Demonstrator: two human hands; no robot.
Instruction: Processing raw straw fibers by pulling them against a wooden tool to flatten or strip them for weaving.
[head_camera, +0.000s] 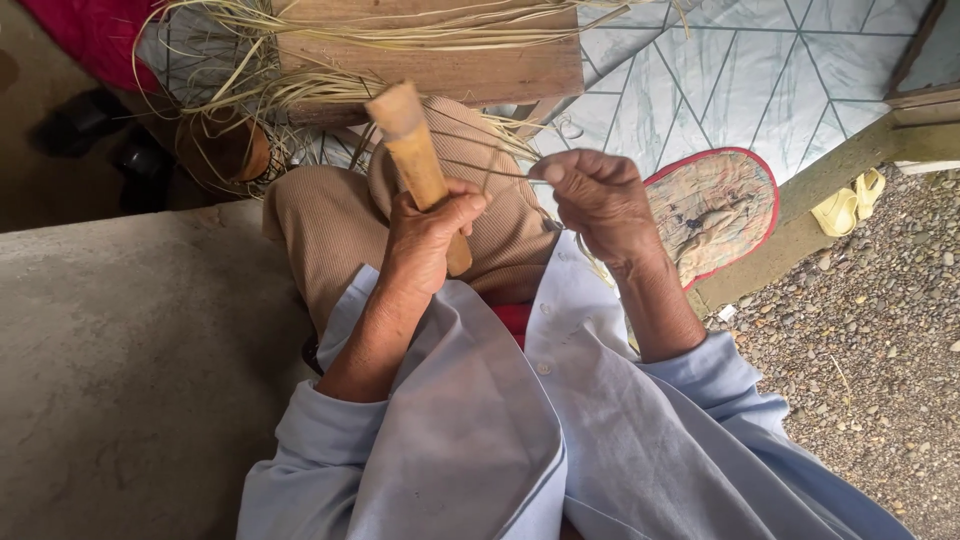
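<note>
My left hand (428, 235) is wrapped around a thick tan wooden stick (413, 150) that points up and away from me above my lap. My right hand (598, 200) pinches thin dry straw strands (480, 165) between thumb and fingers, just right of the stick. The strands run from my fingers toward the stick and on to a loose pile of straw (290, 90) ahead. Both arms wear pale blue sleeves, and my knees in brown trousers (330, 225) lie under the hands.
A wooden plank bench (470, 70) stands ahead on a patterned floor mat (720, 80), with straw draped over it. A red-edged woven doormat (715, 205) lies at right, yellow sandals (845, 205) beside it, gravel (870, 330) beyond. A concrete slab (130, 370) fills the left.
</note>
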